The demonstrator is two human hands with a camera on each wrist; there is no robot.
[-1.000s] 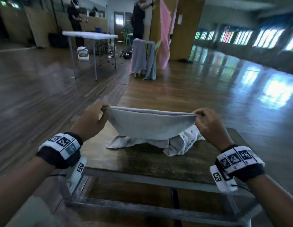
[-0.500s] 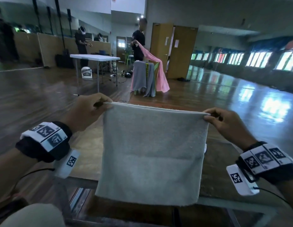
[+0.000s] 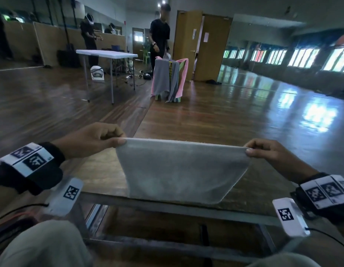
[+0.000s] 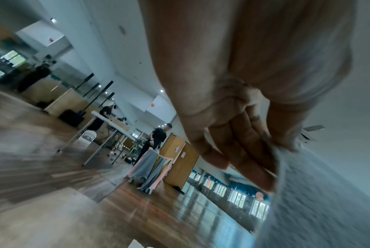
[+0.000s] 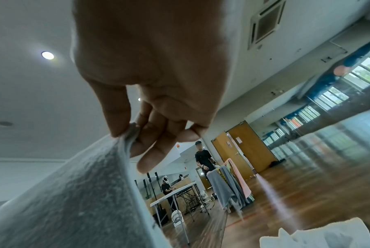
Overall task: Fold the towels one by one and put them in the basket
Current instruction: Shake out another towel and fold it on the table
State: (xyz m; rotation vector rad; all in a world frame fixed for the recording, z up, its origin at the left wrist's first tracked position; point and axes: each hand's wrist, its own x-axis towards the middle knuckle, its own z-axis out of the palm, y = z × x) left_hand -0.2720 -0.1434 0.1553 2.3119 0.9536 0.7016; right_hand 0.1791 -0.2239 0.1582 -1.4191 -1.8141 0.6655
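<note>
Grey towel [image 3: 179,170] is held in the air above the wooden table [image 3: 102,170], stretched between both hands by its top edge. Left hand [image 3: 90,138] pinches the top left corner between thumb and curled fingers [image 4: 239,151]; right hand [image 3: 271,153] pinches the top right corner the same way, thumb [image 5: 116,117] pressed on the cloth edge. Top edge runs taut and roughly level; the body hangs down and narrows toward the bottom edge, which sits over the table's near metal frame [image 3: 167,205]. Whether the bottom edge touches the table: can't tell. A white cloth [image 5: 320,234] shows at the right wrist view's lower edge. Basket not seen.
</note>
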